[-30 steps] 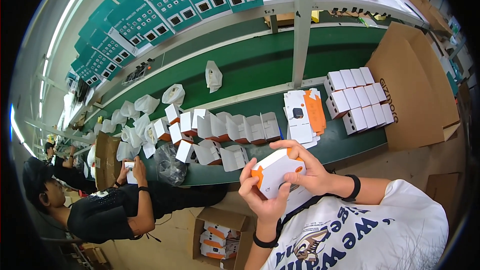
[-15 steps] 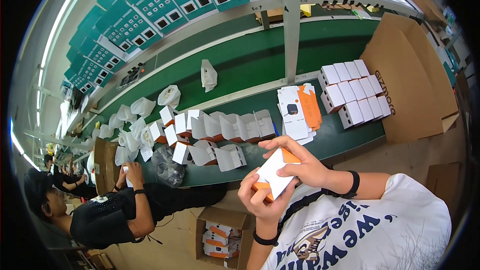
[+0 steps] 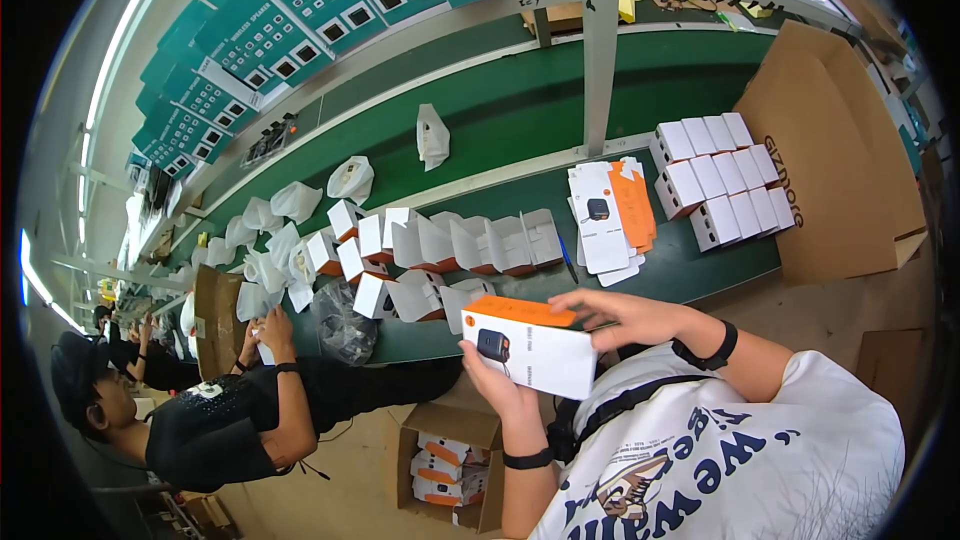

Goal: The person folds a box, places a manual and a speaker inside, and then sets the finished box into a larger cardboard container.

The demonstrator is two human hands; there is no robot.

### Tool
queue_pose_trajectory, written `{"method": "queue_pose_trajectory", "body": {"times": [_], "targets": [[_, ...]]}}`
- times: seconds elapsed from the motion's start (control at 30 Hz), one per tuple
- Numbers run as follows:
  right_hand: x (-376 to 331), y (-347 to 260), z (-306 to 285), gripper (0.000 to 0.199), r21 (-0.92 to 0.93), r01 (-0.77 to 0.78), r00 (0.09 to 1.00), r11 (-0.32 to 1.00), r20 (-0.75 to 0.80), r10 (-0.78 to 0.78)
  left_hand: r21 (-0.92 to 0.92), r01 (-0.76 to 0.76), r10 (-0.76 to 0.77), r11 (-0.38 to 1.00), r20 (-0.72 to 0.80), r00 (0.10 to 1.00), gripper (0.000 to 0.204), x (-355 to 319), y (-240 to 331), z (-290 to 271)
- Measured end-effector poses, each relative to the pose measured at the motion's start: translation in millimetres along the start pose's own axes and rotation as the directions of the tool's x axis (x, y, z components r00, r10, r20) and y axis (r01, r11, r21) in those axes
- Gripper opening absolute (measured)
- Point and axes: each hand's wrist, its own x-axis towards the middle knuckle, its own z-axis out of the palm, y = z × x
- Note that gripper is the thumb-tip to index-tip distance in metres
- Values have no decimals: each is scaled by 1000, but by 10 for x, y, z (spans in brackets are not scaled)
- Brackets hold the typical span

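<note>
A small white and orange carton (image 3: pixel 548 362) with a black device printed on its front is in front of my body. My left hand (image 3: pixel 500 388) holds it from below at its left end, fingers partly hidden behind it. My right hand (image 3: pixel 630 322) is at the carton's right end, fingers stretched out and apart by its orange top edge; whether it touches the carton I cannot tell for sure. Beyond lies a stack of flat white and orange card sleeves (image 3: pixel 604 225). Several open white cartons (image 3: pixel 470 243) stand in rows on the green table (image 3: pixel 690 270).
Closed white boxes (image 3: pixel 725 175) are stacked at the right before a big brown carton (image 3: pixel 840 160). White-wrapped items (image 3: pixel 350 180) and a clear plastic bag (image 3: pixel 345 320) lie left. A co-worker (image 3: pixel 220 420) sits left. A floor carton (image 3: pixel 455 425) holds orange-white packaging. A post (image 3: pixel 600 50) rises behind.
The carton has turned so that its printed front and orange top show. My right hand has loosened from its two-handed hold and spread its fingers at the right end.
</note>
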Motion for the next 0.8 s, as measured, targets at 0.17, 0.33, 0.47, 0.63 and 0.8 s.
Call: {"method": "queue_pose_trajectory", "body": {"times": [0.17, 0.33, 0.47, 0.63, 0.8], "targets": [[168, 50, 276, 111, -197, -30, 993, 980, 102, 51, -130, 688, -660, 714, 203, 724, 48, 513, -881, -892], [736, 1023, 230, 110, -550, 53, 966, 834, -184, -183, -50, 648, -634, 760, 159, 757, 51, 862, -1304, -848], [821, 1100, 283, 95, -435, -101, 970, 895, -241, -8, -228, 640, -667, 733, -58, 743, 45, 1046, -1318, -534], [721, 906, -394, 42, -509, -68, 689, 858, -646, -329, -487, 637, -773, 597, -138, 619, 76, 1441, -1496, -881], [767, 1448, -1650, 95, -304, -693, 293, 654, -947, -130, -431, 631, -763, 645, -335, 552, 58, 1188, -1614, -923]]}}
